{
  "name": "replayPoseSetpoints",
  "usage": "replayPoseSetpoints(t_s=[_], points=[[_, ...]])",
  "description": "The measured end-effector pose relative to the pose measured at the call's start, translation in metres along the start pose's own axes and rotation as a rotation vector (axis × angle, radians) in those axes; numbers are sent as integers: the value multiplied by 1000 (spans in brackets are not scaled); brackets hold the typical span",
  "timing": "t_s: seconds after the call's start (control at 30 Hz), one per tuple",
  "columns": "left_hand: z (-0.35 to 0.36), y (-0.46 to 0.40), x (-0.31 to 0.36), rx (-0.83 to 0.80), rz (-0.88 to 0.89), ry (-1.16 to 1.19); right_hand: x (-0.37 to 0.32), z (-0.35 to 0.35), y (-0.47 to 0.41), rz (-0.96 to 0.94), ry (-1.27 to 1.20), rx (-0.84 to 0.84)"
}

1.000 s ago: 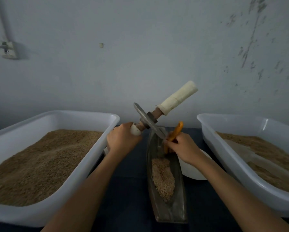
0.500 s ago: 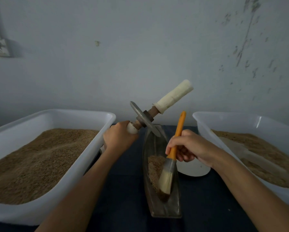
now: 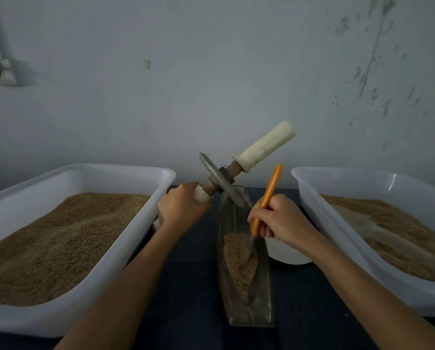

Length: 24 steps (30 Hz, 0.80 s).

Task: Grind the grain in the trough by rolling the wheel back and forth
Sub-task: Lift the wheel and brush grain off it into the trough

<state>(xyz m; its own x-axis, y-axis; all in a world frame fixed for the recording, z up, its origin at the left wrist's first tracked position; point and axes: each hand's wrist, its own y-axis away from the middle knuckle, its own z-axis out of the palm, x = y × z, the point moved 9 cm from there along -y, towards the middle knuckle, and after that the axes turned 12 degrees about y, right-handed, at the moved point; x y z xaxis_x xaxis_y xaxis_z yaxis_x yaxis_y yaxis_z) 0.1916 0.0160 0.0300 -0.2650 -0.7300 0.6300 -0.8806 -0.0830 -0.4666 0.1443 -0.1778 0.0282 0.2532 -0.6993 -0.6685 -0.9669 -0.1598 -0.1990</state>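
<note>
A narrow boat-shaped metal trough [image 3: 263, 294] lies lengthwise on the dark table, with a strip of brown grain [image 3: 237, 261] along its middle. My left hand [image 3: 182, 209] grips the near handle of the grinding wheel [image 3: 222, 183]. The wheel is tilted, its disc edge resting at the trough's far end, and its white-wrapped far handle [image 3: 266, 146] points up to the right. My right hand [image 3: 279, 221] holds an orange-handled brush [image 3: 265, 198], bristles down in the grain.
A large white tub of grain [image 3: 125, 236] stands to the left, and another white tub [image 3: 337, 238] holding grain to the right. A white dish [image 3: 287, 253] sits between the trough and the right tub. A wall rises close behind.
My right hand first brushed at the wheel's disc, then swept the brush toward the trough's near end; now it has drawn back and the bristles sit mid-trough. The wheel stayed tilted.
</note>
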Motion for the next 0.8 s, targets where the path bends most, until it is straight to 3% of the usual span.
replayPoseSetpoints(t_s=[0.1, 0.3, 0.37, 0.5, 0.6, 0.73, 0.8], points=[[1, -1, 0, 6, 4, -7, -8, -19, 0, -27, -193, 24], [6, -1, -2, 10, 20, -5, -15, 14, 11, -50, -152, -389], [6, -2, -3, 23, 23, -25, -11, 24, 12, -37, -120, -426], [9, -2, -3, 19, 27, -23, 2, 27, 6, -1, -82, -330], [9, -4, -2, -3, 6, -24, 8, 19, -1, 16, -67, -152], [7, -4, -3, -4, 5, -31, -1, -9, -5, -50, -177, 49], [7, -2, -4, 5, 25, -10, -5, -19, -5, -68, -256, 62]])
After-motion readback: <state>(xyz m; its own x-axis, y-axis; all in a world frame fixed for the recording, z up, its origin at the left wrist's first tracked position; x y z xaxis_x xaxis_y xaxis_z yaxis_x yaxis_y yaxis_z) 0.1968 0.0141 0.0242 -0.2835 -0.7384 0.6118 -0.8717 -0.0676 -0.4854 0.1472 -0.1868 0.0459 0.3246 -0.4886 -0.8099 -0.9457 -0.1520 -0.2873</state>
